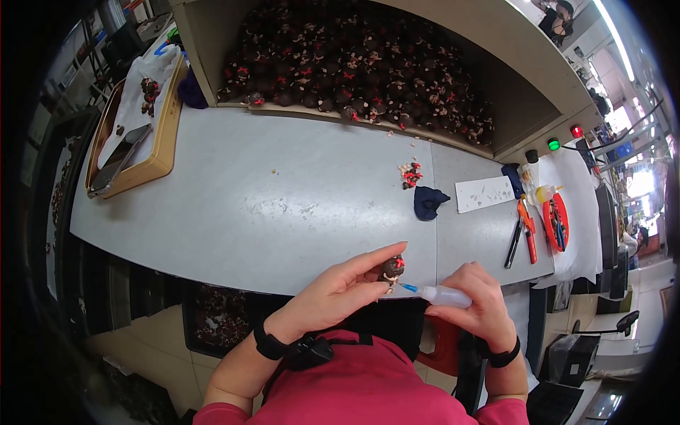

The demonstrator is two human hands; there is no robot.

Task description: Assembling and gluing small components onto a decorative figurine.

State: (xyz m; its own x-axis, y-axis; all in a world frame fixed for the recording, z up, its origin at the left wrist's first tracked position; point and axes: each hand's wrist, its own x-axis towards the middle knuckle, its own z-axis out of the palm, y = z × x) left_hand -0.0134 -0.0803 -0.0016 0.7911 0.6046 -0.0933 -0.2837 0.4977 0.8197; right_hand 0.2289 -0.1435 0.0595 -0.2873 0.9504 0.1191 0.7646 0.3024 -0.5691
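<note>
Near the table's front edge, my left hand pinches a small dark brown figurine with a red bow and pale lower parts between thumb and fingers. My right hand is wrapped round a translucent squeeze bottle with a blue-based needle tip. The needle points left, its end at the figurine's lower part; whether it touches I cannot tell. A little pile of red, pale and dark pieces lies further back, beside a crumpled navy cloth.
A wide bin heaped with similar dark figurines stands at the back. On the right are a white card, a black pen, an orange-red cutter and a red tray. A tan tray holding a phone sits left.
</note>
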